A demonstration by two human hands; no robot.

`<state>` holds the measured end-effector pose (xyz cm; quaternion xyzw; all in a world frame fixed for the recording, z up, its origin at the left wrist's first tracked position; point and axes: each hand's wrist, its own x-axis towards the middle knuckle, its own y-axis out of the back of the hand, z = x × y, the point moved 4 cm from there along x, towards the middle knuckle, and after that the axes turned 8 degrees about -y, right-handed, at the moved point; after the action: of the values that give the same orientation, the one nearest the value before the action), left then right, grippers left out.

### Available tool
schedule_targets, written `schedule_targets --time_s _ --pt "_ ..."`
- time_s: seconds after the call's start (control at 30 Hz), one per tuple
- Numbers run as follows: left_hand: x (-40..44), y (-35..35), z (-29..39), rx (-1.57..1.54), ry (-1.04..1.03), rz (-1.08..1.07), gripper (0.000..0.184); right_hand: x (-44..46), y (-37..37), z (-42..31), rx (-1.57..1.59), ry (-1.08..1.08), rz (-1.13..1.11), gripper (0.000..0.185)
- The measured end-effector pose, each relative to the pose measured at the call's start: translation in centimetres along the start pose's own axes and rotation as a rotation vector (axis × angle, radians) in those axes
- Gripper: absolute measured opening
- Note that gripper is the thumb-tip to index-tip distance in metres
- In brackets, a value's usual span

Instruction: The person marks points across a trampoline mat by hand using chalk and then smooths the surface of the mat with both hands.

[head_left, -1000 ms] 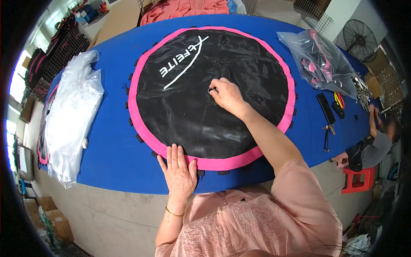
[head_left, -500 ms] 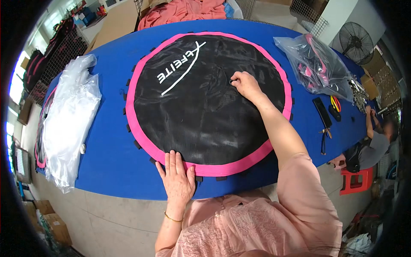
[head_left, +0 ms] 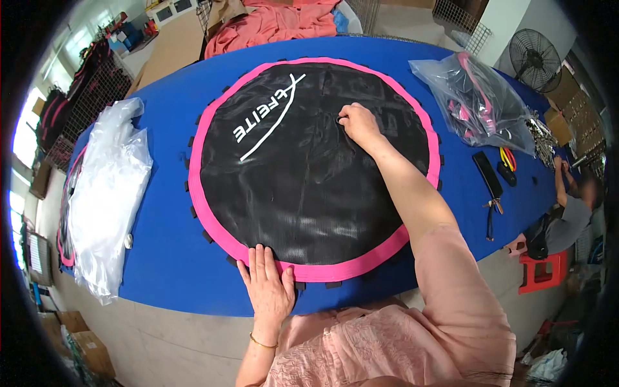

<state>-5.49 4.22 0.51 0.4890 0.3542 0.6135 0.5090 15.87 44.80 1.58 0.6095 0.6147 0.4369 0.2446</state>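
Note:
A round black trampoline mat (head_left: 309, 213) with a pink border and dark tabs around its edge lies flat on the blue table. White lettering (head_left: 267, 119) shows on its upper left. My left hand (head_left: 267, 293) rests flat on the near pink border, fingers stretched out. Over the upper middle of the mat, my right hand (head_left: 361, 126) is closed in a pinch. Something small and dark shows at its fingertips, too small to name. The mesh beside that hand looks slightly wrinkled.
Clear plastic bags (head_left: 106, 193) lie on the left of the blue table (head_left: 167, 271). A plastic bag with pink and black pieces (head_left: 474, 103) sits at the right, near a black phone (head_left: 487, 174) and metal parts (head_left: 543, 138). Another person (head_left: 570, 213) works at far right.
My right hand has shifted a little left and farther away across the mat, still pinched. My left hand stays on the border. The whole view has tilted slightly.

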Motion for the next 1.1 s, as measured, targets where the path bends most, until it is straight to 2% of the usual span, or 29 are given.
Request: schedule_targets --time_s 0.2,0.47,0.6,0.7,0.87,1.1 --pt "0.2 0.2 0.1 0.008 -0.009 -0.017 0.065 1.9 -1.5 -0.6 0.019 -0.008 0.036 0.017" --pt "0.1 0.2 0.2 0.009 -0.012 -0.025 0.065 2.0 -3.5 -2.3 0.046 0.086 -0.026 0.013" --pt "0.2 0.3 0.2 0.006 -0.009 -0.017 0.064 -0.4 -3.3 -3.7 0.06 0.13 -0.072 0.014" --pt "0.1 0.3 0.2 0.011 -0.014 -0.012 0.064 -2.9 -2.6 -4.8 0.022 0.284 -0.101 0.014" --pt "0.0 0.0 0.2 0.025 -0.025 0.007 0.063 -7.2 -2.5 -6.3 0.07 0.405 -0.111 0.014" --pt "-0.1 -0.2 0.0 0.02 -0.005 0.032 0.063 -12.8 -1.5 -9.0 0.076 0.449 -0.173 0.013"
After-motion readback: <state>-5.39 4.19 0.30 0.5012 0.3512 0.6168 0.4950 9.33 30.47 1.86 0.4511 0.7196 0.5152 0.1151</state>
